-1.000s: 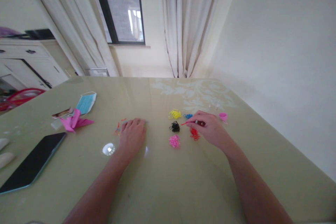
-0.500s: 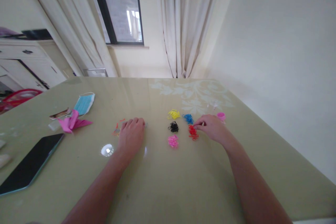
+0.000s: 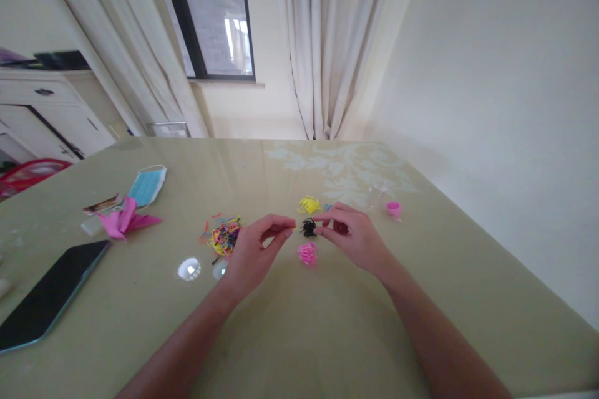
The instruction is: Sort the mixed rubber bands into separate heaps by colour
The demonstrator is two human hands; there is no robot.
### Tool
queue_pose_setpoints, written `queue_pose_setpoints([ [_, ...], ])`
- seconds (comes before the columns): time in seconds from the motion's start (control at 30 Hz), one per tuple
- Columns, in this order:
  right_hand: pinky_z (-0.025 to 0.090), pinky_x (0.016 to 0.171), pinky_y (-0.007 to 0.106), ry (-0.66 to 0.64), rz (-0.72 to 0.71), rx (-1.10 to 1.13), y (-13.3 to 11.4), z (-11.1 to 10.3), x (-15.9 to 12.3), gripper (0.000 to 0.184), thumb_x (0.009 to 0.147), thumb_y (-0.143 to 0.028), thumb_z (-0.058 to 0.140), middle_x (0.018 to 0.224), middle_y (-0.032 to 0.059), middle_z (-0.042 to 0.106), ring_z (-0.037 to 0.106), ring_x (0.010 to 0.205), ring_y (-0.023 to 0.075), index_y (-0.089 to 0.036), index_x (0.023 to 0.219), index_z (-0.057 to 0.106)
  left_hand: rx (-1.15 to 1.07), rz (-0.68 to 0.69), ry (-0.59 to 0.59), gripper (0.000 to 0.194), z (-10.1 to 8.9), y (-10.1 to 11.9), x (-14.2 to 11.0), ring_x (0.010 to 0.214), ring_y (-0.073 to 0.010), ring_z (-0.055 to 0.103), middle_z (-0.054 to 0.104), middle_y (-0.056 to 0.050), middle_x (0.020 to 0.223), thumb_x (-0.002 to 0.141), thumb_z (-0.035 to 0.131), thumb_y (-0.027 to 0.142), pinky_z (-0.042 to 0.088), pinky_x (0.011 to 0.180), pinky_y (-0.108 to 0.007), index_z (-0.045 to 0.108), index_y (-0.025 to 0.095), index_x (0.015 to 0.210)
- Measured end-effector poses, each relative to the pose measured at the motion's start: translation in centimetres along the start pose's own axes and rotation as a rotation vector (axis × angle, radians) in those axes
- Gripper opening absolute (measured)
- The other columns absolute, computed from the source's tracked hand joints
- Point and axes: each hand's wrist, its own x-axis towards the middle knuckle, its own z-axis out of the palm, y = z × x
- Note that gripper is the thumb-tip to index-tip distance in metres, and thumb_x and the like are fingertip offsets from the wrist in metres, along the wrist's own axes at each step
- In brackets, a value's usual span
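Several one-colour band heaps (image 3: 309, 204) look sorted; a mixed heap (image 3: 224, 237) remains.
On the counter (image 3: 294, 336), left hand (image 3: 255, 255) pinched, contents unclear; right hand (image 3: 356, 237), fingertips slightly parted, at black heap (image 3: 309, 228), yellow heap (image 3: 309, 204) beyond, pink heap (image 3: 307, 255) nearer.

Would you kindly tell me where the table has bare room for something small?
The table looks bare between both forearms, nearer than the pink pile, and between the blue mask and yellow pile. It is crowded around the black pile, with left hand and right hand alongside.
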Motion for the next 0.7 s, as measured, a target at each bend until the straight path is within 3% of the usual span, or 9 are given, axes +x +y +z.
queue_pose_setpoints([
  [0.1,0.049,0.066,0.027,-0.001,-0.066,0.075,-1.3,1.6,-0.4,0.019,0.100,-0.035,0.074,0.091,0.0042,0.072,0.060,0.068,0.0143,-0.021,0.112,0.082,-0.071,-0.024,-0.026,0.014,0.3,0.0,-0.2,0.095,-0.0194,0.079,0.084,-0.005,0.103,0.095,0.072,0.030,0.066,0.091,-0.033,0.080,0.022,0.105],
  [0.2,0.050,0.067,0.027,0.020,-0.091,0.081,-1.7,2.2,-0.7,0.019,0.104,-0.035,0.068,0.090,0.0046,0.071,0.059,0.068,0.0142,-0.022,0.102,0.082,-0.122,-0.043,-0.032,0.014,0.4,-0.1,-0.2,0.093,-0.0190,0.079,0.083,-0.005,0.101,0.093,0.075,0.029,0.066,0.090,-0.032,0.080,0.022,0.104],
  [0.7,0.047,0.063,0.027,0.107,-0.117,0.136,-1.9,2.3,-0.7,0.013,0.102,-0.028,0.072,0.085,0.0029,0.070,0.060,0.068,0.0145,-0.023,0.097,0.082,-0.097,-0.055,-0.044,0.015,0.3,0.1,-0.3,0.091,-0.0192,0.079,0.083,-0.003,0.099,0.093,0.077,0.033,0.065,0.088,-0.032,0.080,0.023,0.103],
])
